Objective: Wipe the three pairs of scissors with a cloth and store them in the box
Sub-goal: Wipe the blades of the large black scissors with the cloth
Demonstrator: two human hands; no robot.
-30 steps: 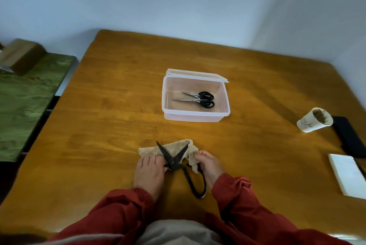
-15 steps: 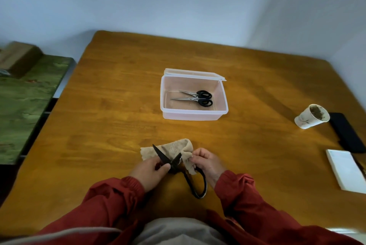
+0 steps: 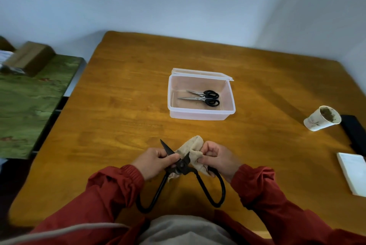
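Large black scissors [image 3: 181,166] with long loop handles are held over the near table edge, blades spread apart. My left hand [image 3: 153,162] pinches the left blade near the pivot. My right hand [image 3: 216,160] grips a beige cloth [image 3: 193,146] wrapped around the right blade. A clear plastic box [image 3: 201,115] stands open at the table's middle, lid folded back. Two smaller pairs of scissors [image 3: 202,98] with black handles lie inside it, side by side.
The wooden table [image 3: 122,110] also carries a tipped white paper cup [image 3: 321,118], a black flat object [image 3: 354,132] and a white pad [image 3: 352,173] along the right edge. A green surface [image 3: 25,102] with a brown box lies off to the left.
The black scissors have been lifted off the table and drawn closer to me. My right hand has bunched the cloth around the right blade; the left hand has shifted onto the left blade.
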